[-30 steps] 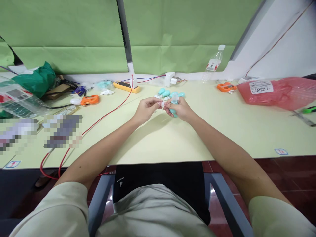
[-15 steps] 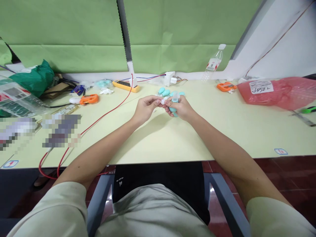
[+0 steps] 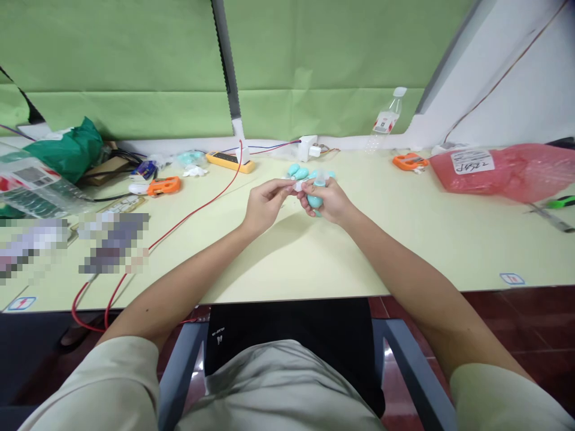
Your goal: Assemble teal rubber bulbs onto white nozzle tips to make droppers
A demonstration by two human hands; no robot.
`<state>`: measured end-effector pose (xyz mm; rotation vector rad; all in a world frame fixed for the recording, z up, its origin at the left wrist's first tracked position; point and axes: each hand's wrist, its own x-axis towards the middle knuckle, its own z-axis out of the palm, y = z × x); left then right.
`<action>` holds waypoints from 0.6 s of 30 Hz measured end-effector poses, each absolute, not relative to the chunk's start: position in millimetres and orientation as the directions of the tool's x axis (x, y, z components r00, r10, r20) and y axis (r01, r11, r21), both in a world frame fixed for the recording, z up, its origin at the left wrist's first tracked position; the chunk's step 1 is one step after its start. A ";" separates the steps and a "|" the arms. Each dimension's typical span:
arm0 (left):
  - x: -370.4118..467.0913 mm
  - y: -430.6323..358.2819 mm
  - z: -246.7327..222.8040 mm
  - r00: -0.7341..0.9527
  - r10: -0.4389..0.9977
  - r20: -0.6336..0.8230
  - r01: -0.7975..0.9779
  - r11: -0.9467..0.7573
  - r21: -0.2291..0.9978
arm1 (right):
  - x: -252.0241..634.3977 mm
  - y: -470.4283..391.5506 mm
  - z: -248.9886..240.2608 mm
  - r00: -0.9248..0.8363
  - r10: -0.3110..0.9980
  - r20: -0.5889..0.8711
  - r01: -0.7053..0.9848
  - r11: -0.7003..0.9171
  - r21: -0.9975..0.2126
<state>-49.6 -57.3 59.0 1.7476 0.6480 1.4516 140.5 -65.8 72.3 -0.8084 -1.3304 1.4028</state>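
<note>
Left of frame: a green bag (image 3: 67, 149), a clear packet (image 3: 31, 185) and an orange tool (image 3: 164, 185) lie on the pale table (image 3: 314, 257); a red wire (image 3: 188, 212) runs from the lower left up to the yellow meter (image 3: 230, 161)
My left hand (image 3: 265, 206): narrowed to a pinch, thumb and forefinger closed on a small white piece (image 3: 296, 187) just left of centre frame
Small white piece: touching the teal part where my two hands meet; too small to tell its shape
My right hand (image 3: 330, 200): curled shut around the teal part (image 3: 315, 199), which shows only between my fingers, held above the table at centre frame
Handling: I judge the teal part light, smooth and a little slippery, so the rounded body is the place to hold it; the white piece looks light and easy to drop, best held by its sides
Behind my hands: more teal pieces (image 3: 300, 172) lie loose, near my knuckles
Room: bare table between my hands and the near edge; the pieces behind crowd the far side
Right of frame: a water bottle (image 3: 387, 120), an orange tool (image 3: 408, 161) and a red bag (image 3: 503, 170), well apart from my hands
</note>
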 end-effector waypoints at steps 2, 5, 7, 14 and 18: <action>-49.9 -57.7 58.7 0.212 0.748 0.629 -0.043 -0.636 0.771 | 140.6 -66.3 73.4 -0.278 0.948 0.153 -0.212 0.095 -0.973; -49.2 -58.8 58.8 0.198 0.708 0.678 0.007 -0.692 0.722 | 140.6 -66.8 74.5 -0.274 0.950 0.149 -0.207 0.093 -0.974; -47.9 -59.9 58.8 0.196 0.700 0.687 -0.003 -0.700 0.714 | 140.3 -67.2 75.0 -0.270 0.950 0.156 -0.206 0.101 -0.973; -53.2 -39.5 58.7 0.226 0.771 0.595 -0.031 -0.605 0.795 | 149.6 -60.8 80.4 -0.175 0.961 0.212 -0.141 0.189 -0.972; -63.9 -8.3 60.3 0.359 0.770 0.527 0.176 -0.610 0.772 | 168.4 -49.0 83.5 -0.024 0.964 0.267 -0.104 0.263 -0.959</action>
